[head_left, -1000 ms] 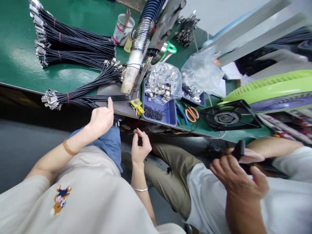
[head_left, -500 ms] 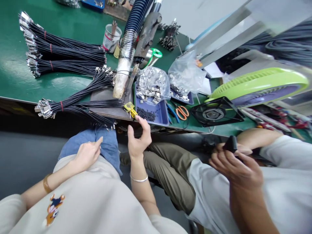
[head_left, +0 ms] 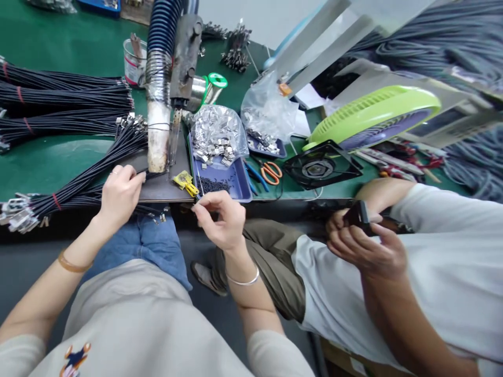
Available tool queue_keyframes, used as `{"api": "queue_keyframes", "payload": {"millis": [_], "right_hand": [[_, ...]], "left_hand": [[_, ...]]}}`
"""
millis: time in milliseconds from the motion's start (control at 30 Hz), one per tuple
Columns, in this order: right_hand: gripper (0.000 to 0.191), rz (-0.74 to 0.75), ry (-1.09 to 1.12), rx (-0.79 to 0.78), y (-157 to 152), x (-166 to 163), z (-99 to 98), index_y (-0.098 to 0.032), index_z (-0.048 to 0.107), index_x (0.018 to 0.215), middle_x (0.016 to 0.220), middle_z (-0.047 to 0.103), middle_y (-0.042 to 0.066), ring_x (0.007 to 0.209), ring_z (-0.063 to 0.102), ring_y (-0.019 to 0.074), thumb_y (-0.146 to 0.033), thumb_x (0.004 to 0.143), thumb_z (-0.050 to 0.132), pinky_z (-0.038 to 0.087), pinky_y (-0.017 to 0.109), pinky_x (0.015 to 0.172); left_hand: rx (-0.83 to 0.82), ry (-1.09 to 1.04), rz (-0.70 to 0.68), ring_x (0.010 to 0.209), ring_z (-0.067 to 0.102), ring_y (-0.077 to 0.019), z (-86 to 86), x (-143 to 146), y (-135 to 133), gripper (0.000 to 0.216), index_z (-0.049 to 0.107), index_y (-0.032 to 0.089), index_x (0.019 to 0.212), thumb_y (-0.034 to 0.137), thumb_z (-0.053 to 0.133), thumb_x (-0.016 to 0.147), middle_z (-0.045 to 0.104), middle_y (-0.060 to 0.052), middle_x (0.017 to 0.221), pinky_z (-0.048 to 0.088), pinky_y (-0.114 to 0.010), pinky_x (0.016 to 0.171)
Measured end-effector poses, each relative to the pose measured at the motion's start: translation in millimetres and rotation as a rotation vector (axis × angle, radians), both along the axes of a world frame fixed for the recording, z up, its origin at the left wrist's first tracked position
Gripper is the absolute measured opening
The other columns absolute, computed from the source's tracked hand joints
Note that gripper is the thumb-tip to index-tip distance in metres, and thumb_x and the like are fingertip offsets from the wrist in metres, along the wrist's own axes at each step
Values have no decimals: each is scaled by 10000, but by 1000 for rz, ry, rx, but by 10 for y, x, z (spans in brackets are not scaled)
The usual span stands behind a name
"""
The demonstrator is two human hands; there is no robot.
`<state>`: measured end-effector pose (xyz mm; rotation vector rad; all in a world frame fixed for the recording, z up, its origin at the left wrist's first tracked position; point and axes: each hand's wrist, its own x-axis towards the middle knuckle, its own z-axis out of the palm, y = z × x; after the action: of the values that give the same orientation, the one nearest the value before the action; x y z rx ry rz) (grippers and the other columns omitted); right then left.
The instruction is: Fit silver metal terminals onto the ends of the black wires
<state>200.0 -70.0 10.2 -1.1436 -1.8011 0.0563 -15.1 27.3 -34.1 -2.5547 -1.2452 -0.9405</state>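
Note:
My left hand [head_left: 118,193] lies closed on a bundle of black cables [head_left: 84,178] with metal clips at the ends, at the near edge of the dark work plate [head_left: 163,183]. My right hand [head_left: 222,220] hovers just below the bench edge, fingers pinched together near the front of the blue tray [head_left: 231,186]; what it pinches is too small to make out. A yellow tool [head_left: 185,182] lies on the plate between my hands. Small black parts [head_left: 212,185] lie loose in the tray.
More black cable bundles [head_left: 58,99] lie on the green bench [head_left: 47,157] at left. A fume hose and nozzle [head_left: 159,94] hang over the plate. A bag of metal clips [head_left: 216,133], orange scissors [head_left: 271,170], a black fan [head_left: 320,167] and a green fan [head_left: 373,112] stand right. A co-worker's hands [head_left: 365,241] hold a dark object.
My left hand rose from my lap onto the cable bundle at the plate's edge. My right hand stayed by the tray front and closed into a pinch. The view shifted right.

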Motion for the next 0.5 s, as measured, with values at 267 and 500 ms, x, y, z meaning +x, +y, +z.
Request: {"api": "queue_keyframes", "payload": {"millis": [267, 500], "right_hand": [[225, -370, -385, -305, 315, 767, 13, -197, 605, 1153, 690, 715, -9, 527, 617, 142, -243, 968, 486, 395, 252, 535], [105, -226, -392, -400, 714, 933, -174, -231, 585, 789, 817, 740, 26, 722, 658, 172, -268, 886, 598, 465, 278, 672]], "left_hand": [[-105, -253, -154, 851, 632, -212, 119, -26, -220, 132, 671, 175, 898, 125, 560, 948, 725, -72, 875, 513, -373, 827], [-327, -225, -457, 763, 652, -165, 174, -131, -465, 144, 703, 161, 914, 164, 568, 966, 728, -57, 820, 517, -290, 759]]}}
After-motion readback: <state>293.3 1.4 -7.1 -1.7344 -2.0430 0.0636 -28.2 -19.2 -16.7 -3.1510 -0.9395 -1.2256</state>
